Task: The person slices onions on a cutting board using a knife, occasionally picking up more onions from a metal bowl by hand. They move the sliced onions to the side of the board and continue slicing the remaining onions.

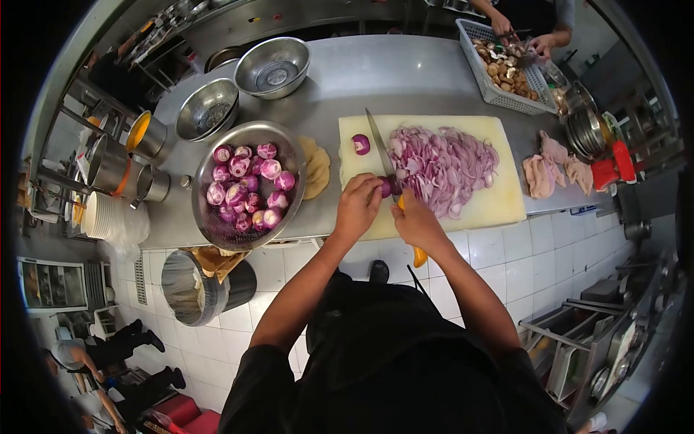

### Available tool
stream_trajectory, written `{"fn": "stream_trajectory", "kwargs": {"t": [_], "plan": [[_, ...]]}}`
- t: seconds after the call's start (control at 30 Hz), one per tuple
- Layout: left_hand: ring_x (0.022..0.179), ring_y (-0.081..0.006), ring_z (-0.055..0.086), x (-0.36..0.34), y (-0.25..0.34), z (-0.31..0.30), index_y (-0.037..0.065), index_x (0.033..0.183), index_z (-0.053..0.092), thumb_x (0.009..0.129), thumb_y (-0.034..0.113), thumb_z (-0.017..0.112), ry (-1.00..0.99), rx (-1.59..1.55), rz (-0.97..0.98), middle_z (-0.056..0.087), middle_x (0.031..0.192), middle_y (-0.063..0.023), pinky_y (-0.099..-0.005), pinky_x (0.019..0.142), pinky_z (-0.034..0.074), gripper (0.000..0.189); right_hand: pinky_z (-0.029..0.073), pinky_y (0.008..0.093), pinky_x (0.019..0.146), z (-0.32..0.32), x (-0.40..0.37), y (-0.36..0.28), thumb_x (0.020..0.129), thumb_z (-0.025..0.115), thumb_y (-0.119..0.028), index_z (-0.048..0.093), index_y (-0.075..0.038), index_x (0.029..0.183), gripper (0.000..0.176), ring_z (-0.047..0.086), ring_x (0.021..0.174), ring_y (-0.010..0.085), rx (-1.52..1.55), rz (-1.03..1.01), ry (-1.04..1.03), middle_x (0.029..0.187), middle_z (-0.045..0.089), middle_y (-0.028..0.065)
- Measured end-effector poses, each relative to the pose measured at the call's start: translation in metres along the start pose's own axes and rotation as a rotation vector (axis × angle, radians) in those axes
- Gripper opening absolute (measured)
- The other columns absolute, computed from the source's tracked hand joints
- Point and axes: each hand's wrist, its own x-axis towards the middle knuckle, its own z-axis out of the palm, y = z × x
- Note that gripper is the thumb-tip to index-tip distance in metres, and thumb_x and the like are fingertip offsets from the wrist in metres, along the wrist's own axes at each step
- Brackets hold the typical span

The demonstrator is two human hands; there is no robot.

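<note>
1. Left hand (356,206), just left of mid-frame, has its fingers curled down onto a peeled red onion (388,186) at the near edge of the cutting board (499,206). I'd say that pins it so it can't roll.
2. Right hand (418,220) is clenched round the orange handle of the knife (378,141). The blade runs up the board right beside the left knuckles (fingertips look tucked back, which would keep them off the edge).
3. The pile of slices (444,163) sits on the right of the board, probably pushed clear so the blade has room. One onion half (360,144) lies just left of the blade.
4. A big steel bowl (249,124) of peeled onions sits just beside the board on its left, handy for the left hand.
5. A bin (191,289) stands on the floor below that bowl, lower left, right under the counter edge for scraps I guess.
6. Upper right: another person's hands (517,36) are over a basket (473,65) of mushrooms, well apart from all this.
</note>
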Motion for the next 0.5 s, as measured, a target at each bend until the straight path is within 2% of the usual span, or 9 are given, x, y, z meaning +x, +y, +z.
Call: {"fn": "stream_trajectory", "kwargs": {"t": [0.17, 0.27, 0.37, 0.47, 0.5], "plan": [[0.094, -0.0331, 0.071, -0.004, -0.004, 0.001, -0.002, 0.101, 0.074, 0.089, 0.002, 0.074, 0.033, -0.026, -0.056, 0.072, 0.106, -0.0149, -0.0376, 0.085, 0.057, 0.013, 0.049, 0.0596, 0.089, -0.033, -0.009, -0.029, 0.099, 0.056, -0.018, 0.044, 0.007, 0.124, 0.038, 0.065, 0.099, 0.0541, 0.003, 0.110, -0.133, 0.099, 0.066, 0.0396], [0.093, -0.0349, 0.070, -0.001, -0.004, 0.002, -0.003, 0.100, 0.074, 0.089, 0.003, 0.073, 0.022, -0.041, -0.067, 0.072, 0.105, -0.0155, -0.0392, 0.084, 0.057, 0.012, 0.050, 0.0587, 0.090, -0.003, 0.004, -0.013, 0.100, 0.055, -0.019, 0.044, 0.008, 0.124, 0.038, 0.066, 0.101, 0.0520, -0.110, -0.011, -0.017, 0.101, 0.066, 0.0391], [0.093, -0.0348, 0.070, 0.003, -0.003, -0.001, -0.003, 0.099, 0.074, 0.089, 0.003, 0.073, 0.014, -0.030, -0.066, 0.072, 0.105, -0.0156, -0.0391, 0.083, 0.057, 0.011, 0.050, 0.0585, 0.090, -0.001, 0.015, -0.006, 0.099, 0.055, -0.020, 0.044, 0.008, 0.122, 0.037, 0.067, 0.099, 0.0514, 0.039, 0.057, -0.050, 0.099, 0.067, 0.0373], [0.092, -0.0349, 0.070, -0.001, -0.003, 0.001, -0.003, 0.098, 0.074, 0.089, 0.002, 0.073, 0.021, -0.058, -0.081, 0.072, 0.103, -0.0160, -0.0392, 0.083, 0.057, 0.010, 0.054, 0.0492, 0.055, -0.019, 0.005, -0.017, 0.102, 0.054, -0.018, 0.042, 0.007, 0.122, 0.034, 0.067, 0.054, 0.0384, -0.004, 0.043, -0.090, 0.078, 0.066, 0.0276], [0.092, -0.0350, 0.070, -0.003, -0.004, 0.003, -0.004, 0.098, 0.074, 0.089, 0.001, 0.073, 0.025, -0.071, -0.091, 0.072, 0.103, -0.0161, -0.0393, 0.083, 0.057, 0.010, 0.053, 0.0522, 0.065, -0.013, 0.004, -0.015, 0.101, 0.055, -0.019, 0.043, 0.007, 0.122, 0.035, 0.067, 0.067, 0.0430, -0.016, 0.050, -0.079, 0.083, 0.067, 0.0301]]}}
